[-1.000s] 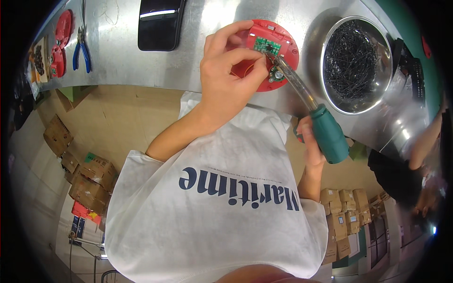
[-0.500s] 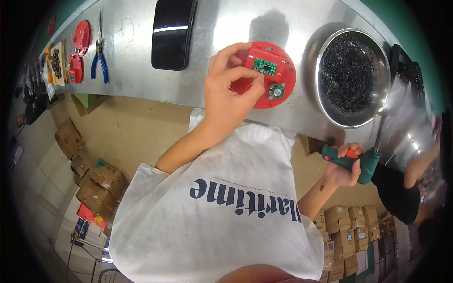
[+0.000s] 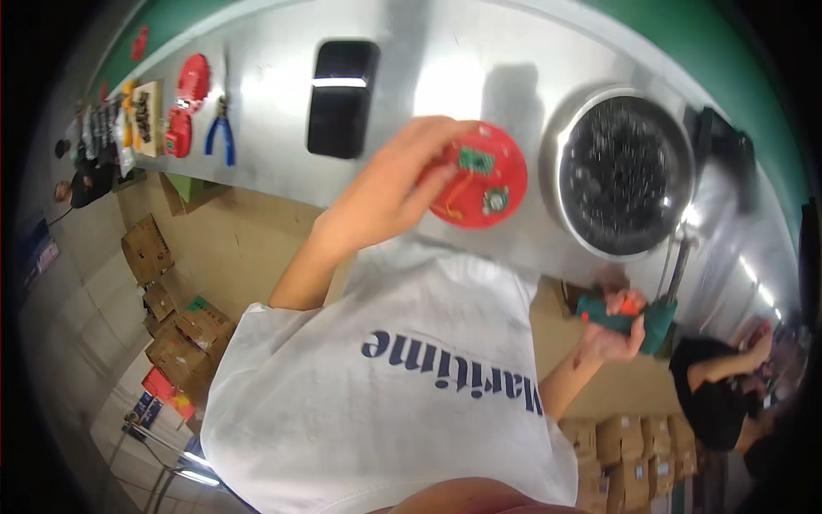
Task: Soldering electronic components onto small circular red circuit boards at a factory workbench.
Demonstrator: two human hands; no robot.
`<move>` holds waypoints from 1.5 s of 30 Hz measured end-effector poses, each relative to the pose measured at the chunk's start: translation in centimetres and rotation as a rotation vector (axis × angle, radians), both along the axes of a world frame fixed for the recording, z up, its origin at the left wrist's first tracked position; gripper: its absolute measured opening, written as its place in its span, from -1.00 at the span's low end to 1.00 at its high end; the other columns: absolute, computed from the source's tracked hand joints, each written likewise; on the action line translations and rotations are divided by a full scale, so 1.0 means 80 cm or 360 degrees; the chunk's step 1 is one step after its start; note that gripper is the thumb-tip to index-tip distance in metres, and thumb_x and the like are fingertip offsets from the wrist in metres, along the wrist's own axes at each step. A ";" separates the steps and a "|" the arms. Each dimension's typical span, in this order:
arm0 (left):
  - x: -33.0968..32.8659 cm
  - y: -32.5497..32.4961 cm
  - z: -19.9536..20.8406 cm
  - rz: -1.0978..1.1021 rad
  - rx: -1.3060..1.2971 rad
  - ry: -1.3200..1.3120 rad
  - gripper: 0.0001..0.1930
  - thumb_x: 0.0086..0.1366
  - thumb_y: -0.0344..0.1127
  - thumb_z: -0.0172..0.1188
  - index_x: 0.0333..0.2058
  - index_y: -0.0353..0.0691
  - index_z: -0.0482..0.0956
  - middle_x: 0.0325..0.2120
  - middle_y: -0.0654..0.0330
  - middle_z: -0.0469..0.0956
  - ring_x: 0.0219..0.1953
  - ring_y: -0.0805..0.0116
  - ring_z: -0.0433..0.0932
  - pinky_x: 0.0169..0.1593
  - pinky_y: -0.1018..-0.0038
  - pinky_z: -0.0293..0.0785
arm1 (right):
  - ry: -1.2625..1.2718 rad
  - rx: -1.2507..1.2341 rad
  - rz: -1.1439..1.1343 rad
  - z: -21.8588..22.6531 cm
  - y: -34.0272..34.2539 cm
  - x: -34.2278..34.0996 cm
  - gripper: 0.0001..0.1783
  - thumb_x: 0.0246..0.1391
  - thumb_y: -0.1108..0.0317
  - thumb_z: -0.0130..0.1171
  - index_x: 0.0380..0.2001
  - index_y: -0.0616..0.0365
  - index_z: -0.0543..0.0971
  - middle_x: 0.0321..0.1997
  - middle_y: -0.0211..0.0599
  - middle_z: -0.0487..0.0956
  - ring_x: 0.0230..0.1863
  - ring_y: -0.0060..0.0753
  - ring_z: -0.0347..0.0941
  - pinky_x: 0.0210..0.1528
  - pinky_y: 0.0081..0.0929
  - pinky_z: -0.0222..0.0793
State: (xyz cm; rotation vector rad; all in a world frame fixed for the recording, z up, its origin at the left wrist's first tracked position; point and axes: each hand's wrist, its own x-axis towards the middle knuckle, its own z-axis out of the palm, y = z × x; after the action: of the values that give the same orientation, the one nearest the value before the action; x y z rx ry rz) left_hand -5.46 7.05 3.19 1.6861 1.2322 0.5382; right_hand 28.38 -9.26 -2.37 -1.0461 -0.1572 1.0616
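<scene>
My left hand (image 3: 381,184) grips the left side of a red round plastic housing (image 3: 507,176), thumb over its face and fingers at the far rim. Fixed inside the housing are a small green circuit board (image 3: 476,160) and a round metal-and-green part (image 3: 496,201). Thin yellowish wires (image 3: 456,202) loop beside the thumb. Off the table's near edge at the right, my right hand (image 3: 618,332) is wrapped around a green power screwdriver (image 3: 658,325) with a red-orange switch. Its long shaft points away from me, alongside the bowl. Motion blurs the left fingertips.
A steel bowl (image 3: 561,184) of thin black pieces stands right of the housing. A black phone (image 3: 342,111) lies to its left on the metal table (image 3: 265,128). Blue-handled pliers (image 3: 220,137) and red plastic parts (image 3: 193,81) lie farther left. Another person (image 3: 711,377) works at the right.
My left thumb and fingers have opened from a pinch over the circuit board and shifted to the housing's left side. The whole view has shifted; my right hand keeps its hold on the screwdriver.
</scene>
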 end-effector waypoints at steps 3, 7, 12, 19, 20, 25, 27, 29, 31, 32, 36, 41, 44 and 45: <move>-0.008 0.034 0.005 -0.0481 0.0117 0.0388 -0.49 0.11 -0.40 0.27 0.08 -0.08 0.43 -0.12 0.04 0.40 -0.18 0.03 0.52 -0.10 0.29 0.46 | 0.0104 0.0053 0.0070 -0.002 0.000 0.005 -0.65 -0.05 0.21 0.07 -0.26 0.25 0.38 -0.27 -0.19 0.37 -0.45 -0.36 0.30 -0.12 -0.31 0.22; 0.000 0.106 -0.011 -0.0242 0.0355 0.0552 -0.41 0.08 -0.12 0.32 0.09 -0.14 0.42 -0.10 -0.05 0.42 -0.14 -0.02 0.50 -0.07 0.21 0.44 | -0.0006 0.0103 0.0085 -0.004 -0.005 0.006 -0.68 0.04 0.26 0.02 -0.24 0.31 0.37 -0.24 -0.16 0.37 -0.42 -0.40 0.31 -0.34 -0.53 0.25; -0.113 0.273 -0.082 0.1209 0.1418 0.1269 -0.20 0.08 0.08 0.27 0.09 -0.48 0.26 0.04 -0.40 0.28 0.08 -0.31 0.31 0.16 -0.01 0.22 | 0.0026 0.0111 -0.0030 -0.010 -0.013 -0.004 -0.67 0.00 0.22 0.03 -0.26 0.28 0.39 -0.20 -0.14 0.41 -0.45 -0.36 0.35 -0.32 -0.45 0.30; -0.198 0.341 -0.090 0.0934 0.1034 0.1194 -0.44 0.21 0.03 0.13 -0.09 -0.44 0.50 -0.27 -0.22 0.58 -0.19 -0.14 0.58 -0.11 0.14 0.50 | 0.0081 0.0056 -0.0141 -0.016 0.000 -0.011 -0.63 0.00 0.19 0.06 -0.25 0.31 0.45 -0.23 -0.13 0.46 -0.44 -0.37 0.35 -0.36 -0.49 0.29; -0.171 0.327 -0.079 0.0733 0.1153 0.1010 -0.50 0.22 -0.09 0.15 -0.03 -0.41 0.47 -0.21 -0.19 0.57 -0.18 -0.13 0.58 -0.11 0.16 0.50 | 0.0109 0.0029 -0.0203 -0.016 0.001 -0.011 -0.65 -0.01 0.20 0.06 -0.27 0.29 0.44 -0.23 -0.12 0.45 -0.45 -0.36 0.35 -0.35 -0.49 0.28; -0.033 0.160 -0.011 -0.0361 0.1020 0.0421 -0.58 0.21 -0.46 0.16 0.07 -0.27 0.44 0.10 -0.11 0.37 0.07 -0.11 0.42 0.10 0.25 0.41 | 0.0035 0.0055 -0.0182 -0.001 0.013 -0.011 -0.66 -0.04 0.26 0.03 -0.24 0.31 0.42 -0.27 -0.08 0.45 -0.51 -0.32 0.35 -0.40 -0.49 0.26; -0.011 0.116 -0.012 -0.0777 0.0949 0.0567 -0.57 0.19 -0.45 0.17 0.07 -0.25 0.44 0.13 -0.08 0.34 0.17 -0.08 0.33 0.20 0.24 0.31 | 0.0043 0.0070 -0.0187 0.000 0.009 -0.012 -0.65 -0.04 0.27 0.03 -0.23 0.31 0.41 -0.27 -0.08 0.45 -0.52 -0.32 0.35 -0.41 -0.49 0.26; 0.008 0.096 -0.017 -0.0972 0.0901 0.0527 -0.54 0.16 -0.44 0.19 0.08 -0.23 0.44 0.15 -0.07 0.33 0.18 -0.08 0.33 0.23 0.22 0.26 | 0.0059 0.0111 -0.0159 -0.003 0.012 -0.009 -0.65 -0.04 0.29 0.03 -0.21 0.31 0.41 -0.27 -0.07 0.45 -0.53 -0.31 0.35 -0.43 -0.49 0.27; 0.024 0.083 -0.011 -0.1020 0.0994 0.0567 -0.54 0.16 -0.41 0.21 0.08 -0.22 0.44 0.17 -0.06 0.31 0.20 -0.07 0.31 0.24 0.22 0.26 | 0.0076 0.0170 -0.0162 -0.005 0.008 -0.011 -0.65 -0.04 0.30 0.02 -0.19 0.30 0.41 -0.27 -0.07 0.44 -0.53 -0.31 0.35 -0.43 -0.49 0.28; 0.038 0.072 0.003 -0.0868 0.0792 0.0490 -0.53 0.16 -0.39 0.22 0.08 -0.22 0.44 0.17 -0.06 0.31 0.20 -0.07 0.30 0.24 0.22 0.24 | 0.0081 0.0169 -0.0166 -0.007 0.008 -0.010 -0.65 -0.04 0.30 0.02 -0.19 0.30 0.41 -0.27 -0.07 0.44 -0.53 -0.31 0.35 -0.43 -0.49 0.28; 0.093 0.061 0.064 -0.0865 0.0509 0.0291 -0.60 0.16 -0.31 0.25 0.00 -0.23 0.51 0.08 0.00 0.40 0.13 -0.01 0.36 0.15 0.22 0.30 | 0.0062 0.0188 -0.0177 -0.008 0.003 -0.011 -0.62 -0.03 0.31 0.02 -0.13 0.28 0.39 -0.27 -0.07 0.44 -0.53 -0.30 0.35 -0.43 -0.48 0.30; 0.169 0.085 0.047 -0.0868 0.0753 0.0319 -0.78 0.14 -0.31 0.27 -0.28 -0.31 0.60 -0.30 0.08 0.53 -0.21 0.10 0.49 -0.15 0.28 0.43 | 0.0097 0.0194 -0.0203 -0.005 0.006 -0.012 -0.61 -0.03 0.32 0.02 -0.12 0.29 0.38 -0.27 -0.08 0.44 -0.53 -0.30 0.36 -0.43 -0.47 0.31; 0.206 0.102 0.027 -0.0869 0.0828 0.0468 -0.80 0.15 -0.29 0.25 -0.36 -0.35 0.61 -0.39 0.06 0.51 -0.31 0.08 0.52 -0.23 0.26 0.46 | 0.0169 0.0208 -0.0198 -0.011 0.003 -0.011 -0.62 -0.03 0.32 0.02 -0.13 0.28 0.39 -0.26 -0.08 0.44 -0.53 -0.31 0.37 -0.44 -0.48 0.31; 0.212 0.109 0.020 -0.0919 0.0853 0.0637 -0.77 0.16 -0.28 0.24 -0.33 -0.36 0.61 -0.36 0.04 0.51 -0.32 0.08 0.54 -0.24 0.29 0.47 | 0.0159 0.0203 -0.0179 -0.013 0.002 -0.011 -0.63 -0.04 0.32 0.02 -0.14 0.28 0.39 -0.26 -0.08 0.44 -0.53 -0.31 0.37 -0.44 -0.48 0.31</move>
State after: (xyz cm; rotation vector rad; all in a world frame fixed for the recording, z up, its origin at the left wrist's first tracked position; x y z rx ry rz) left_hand 11.47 15.73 4.80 2.5782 0.8255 0.1770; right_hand 27.51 -9.09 -3.39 -0.8752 -0.0829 0.9866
